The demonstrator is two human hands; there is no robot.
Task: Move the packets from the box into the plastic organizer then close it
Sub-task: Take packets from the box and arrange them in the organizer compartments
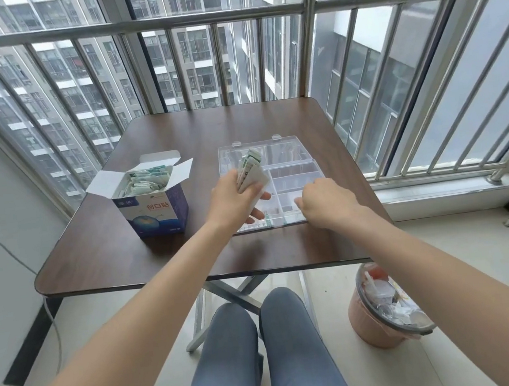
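A person sits at a dark brown wood-grain square desk (101, 259) beside a barred window, both bare forearms reaching forward. The left hand (235, 200) grips a fanned bundle of white and green paper packets (250, 171), fingers (260, 196) curled round its lower end so the packets stand nearly upright, tilted slightly to the right, their long axis pointing up and away from the person. The hand hides the bundle's lower part, so the number of packets cannot be told. The bundle hangs over the left side of a clear plastic compartment organizer (292, 175), which lies flat with its transparent lid (277, 151) folded back on the far side. Both hands cover the organizer's near compartments; a few packets seem to lie along its near edge, but they are hard to make out. The right hand (328, 201) rests at the organizer's near right corner with fingers loosely bent; what they touch, and whether they hold anything, cannot be told. To the left, well apart from the organizer, stands a blue and white cardboard box (156, 211) with its flaps open, more packets heaped inside. Below the desk's right corner a pinkish waste bin (375, 328) holds crumpled paper.
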